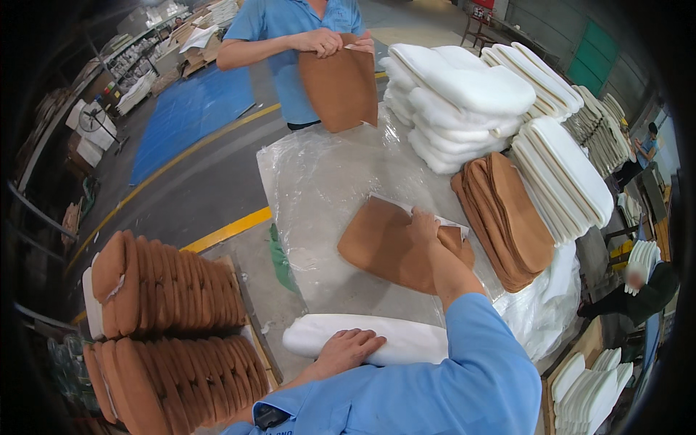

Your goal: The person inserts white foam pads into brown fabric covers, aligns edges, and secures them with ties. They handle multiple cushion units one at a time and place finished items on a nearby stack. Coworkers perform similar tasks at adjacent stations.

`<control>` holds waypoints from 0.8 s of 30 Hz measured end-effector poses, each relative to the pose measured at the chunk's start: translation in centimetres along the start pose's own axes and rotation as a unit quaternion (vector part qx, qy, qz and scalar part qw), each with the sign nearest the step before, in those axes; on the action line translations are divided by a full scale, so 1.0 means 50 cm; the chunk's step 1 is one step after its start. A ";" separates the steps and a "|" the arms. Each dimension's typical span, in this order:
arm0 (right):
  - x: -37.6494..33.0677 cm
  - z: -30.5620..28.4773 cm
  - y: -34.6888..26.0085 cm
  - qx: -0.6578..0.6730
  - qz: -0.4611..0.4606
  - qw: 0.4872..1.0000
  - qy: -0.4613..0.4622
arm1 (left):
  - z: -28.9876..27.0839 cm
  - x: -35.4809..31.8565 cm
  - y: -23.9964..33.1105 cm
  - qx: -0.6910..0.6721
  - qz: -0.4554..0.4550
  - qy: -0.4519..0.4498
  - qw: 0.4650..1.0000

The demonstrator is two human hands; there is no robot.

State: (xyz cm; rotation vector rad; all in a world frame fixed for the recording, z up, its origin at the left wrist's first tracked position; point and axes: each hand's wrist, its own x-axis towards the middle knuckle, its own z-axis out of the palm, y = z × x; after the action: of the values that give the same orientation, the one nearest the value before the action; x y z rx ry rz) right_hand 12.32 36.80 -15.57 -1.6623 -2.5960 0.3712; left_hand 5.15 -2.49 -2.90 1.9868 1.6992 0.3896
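I'm seeing brown cushions (174, 293) lining a wooden platform (264, 355), the left hand (349, 352) lying flat on white padding (413, 339), the right hand (423, 228) touching, grip indiscernible, a brown fabric cover (378, 243) on plastic-covered tabletop (319, 177) reaching its left edge.

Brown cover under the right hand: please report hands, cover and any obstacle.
Left hand palm-down on white padding. Right hand on brown cover, grip unclear. Cover on clear plastic sheet; brown stack close on its right.

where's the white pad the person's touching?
Head view, lower centre: white pad lies in front of the person, under the left hand, nearer than the brown cover.
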 end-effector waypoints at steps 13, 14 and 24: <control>-0.349 -0.112 0.010 0.141 -0.371 0.918 -0.019 | -0.119 0.099 -0.015 -0.065 0.017 0.066 0.996; -0.373 -0.119 0.007 0.167 -0.371 0.913 -0.015 | -0.128 0.124 -0.015 0.023 0.036 0.097 0.994; -0.352 -0.267 0.099 -0.123 -0.374 0.906 -0.157 | -0.089 0.201 -0.133 0.203 0.193 -0.053 0.959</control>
State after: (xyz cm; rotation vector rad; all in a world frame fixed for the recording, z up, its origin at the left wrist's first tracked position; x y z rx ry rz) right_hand 26.37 25.36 -1.99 -0.5364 -3.3585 0.2844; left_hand -0.88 8.82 -3.73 2.5981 1.4020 0.0580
